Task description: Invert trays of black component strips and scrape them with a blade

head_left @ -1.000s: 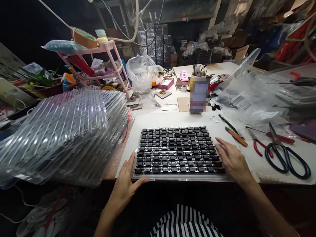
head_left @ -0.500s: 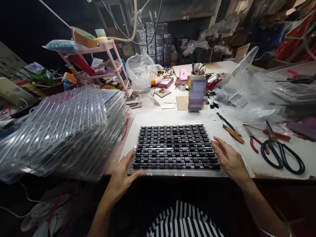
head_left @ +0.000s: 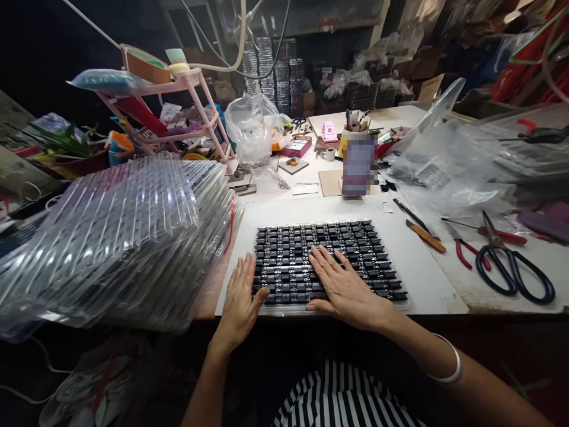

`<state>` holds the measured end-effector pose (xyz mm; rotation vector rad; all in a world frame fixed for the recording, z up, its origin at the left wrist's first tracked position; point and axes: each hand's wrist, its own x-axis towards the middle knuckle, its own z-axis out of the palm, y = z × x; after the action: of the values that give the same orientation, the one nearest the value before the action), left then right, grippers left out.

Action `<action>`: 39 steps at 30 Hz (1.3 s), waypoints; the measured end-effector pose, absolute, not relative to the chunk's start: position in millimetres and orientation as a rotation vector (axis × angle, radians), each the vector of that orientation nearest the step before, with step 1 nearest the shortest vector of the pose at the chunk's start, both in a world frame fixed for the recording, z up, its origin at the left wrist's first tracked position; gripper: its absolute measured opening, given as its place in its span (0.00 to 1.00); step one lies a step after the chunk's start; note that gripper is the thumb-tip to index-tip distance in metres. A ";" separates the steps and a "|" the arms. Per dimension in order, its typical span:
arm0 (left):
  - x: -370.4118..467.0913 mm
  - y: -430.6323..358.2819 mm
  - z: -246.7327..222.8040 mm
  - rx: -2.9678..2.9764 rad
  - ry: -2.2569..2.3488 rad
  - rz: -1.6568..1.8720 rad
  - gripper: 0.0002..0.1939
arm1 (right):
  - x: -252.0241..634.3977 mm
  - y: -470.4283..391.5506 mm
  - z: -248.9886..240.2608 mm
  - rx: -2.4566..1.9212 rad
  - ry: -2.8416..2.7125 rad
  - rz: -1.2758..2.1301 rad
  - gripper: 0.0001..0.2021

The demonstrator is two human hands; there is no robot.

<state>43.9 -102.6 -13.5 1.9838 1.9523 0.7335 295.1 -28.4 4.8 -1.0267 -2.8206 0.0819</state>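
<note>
Slumping at the far left, clear plastic sheets [head_left: 124, 207] are stacked; rightward, the left hand [head_left: 240, 293] is held outstretched against the left edge of the module tray [head_left: 284, 309], centred on the white board [head_left: 418, 279]. Over its near middle, the right hand [head_left: 344, 290] is spread flat, nothing gripped; pressure is best kept light and even.

Garment [head_left: 342, 397]: alternating black and white stripes. Bangle [head_left: 458, 363]: plain, pale, narrow band around right forearm [head_left: 413, 341]. Left forearm [head_left: 208, 373]: bare.

Head camera looks forward and down; the bench [head_left: 493, 304] is near.
</note>
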 end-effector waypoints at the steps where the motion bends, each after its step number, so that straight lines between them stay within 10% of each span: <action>1: 44.1 -102.6 -13.9 2.030 1.948 0.701 0.37 | 296.7 -28.1 5.5 -1.019 -2.840 0.085 0.46; 39: 68.6 -129.2 2.1 2.304 2.022 0.597 0.41 | 336.1 -58.6 -5.0 -1.132 -2.654 -0.194 0.45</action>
<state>68.6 -129.2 2.1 2.3040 2.0219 0.5973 336.1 -58.6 -5.0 -1.1317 -2.6538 -0.1942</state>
